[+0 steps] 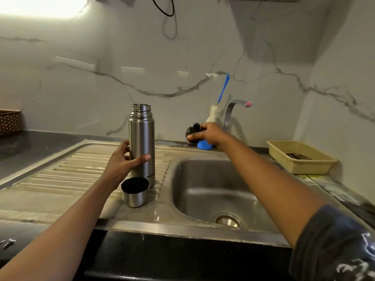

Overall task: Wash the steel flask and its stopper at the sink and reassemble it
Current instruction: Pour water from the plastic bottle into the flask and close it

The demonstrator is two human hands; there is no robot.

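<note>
The steel flask (pixel 142 138) stands upright on the ribbed drainboard (pixel 67 173), its threaded mouth uncovered. My left hand (pixel 123 159) grips its body from the left. In front of the flask, the steel cup lid (pixel 135 192) rests mouth up, showing its black inside. At the back edge of the sink, my right hand (pixel 209 134) holds the black stopper (pixel 192 130), just above a blue holder (pixel 204 145).
The sink basin (pixel 213 191) with its drain lies to the right of the drainboard. A tap (pixel 233 112) stands behind it, and a bottle brush (pixel 220 100) with a blue handle sticks up from the blue holder. A yellow basket (pixel 300 159) sits at the right, a brown basket (pixel 9 121) far left.
</note>
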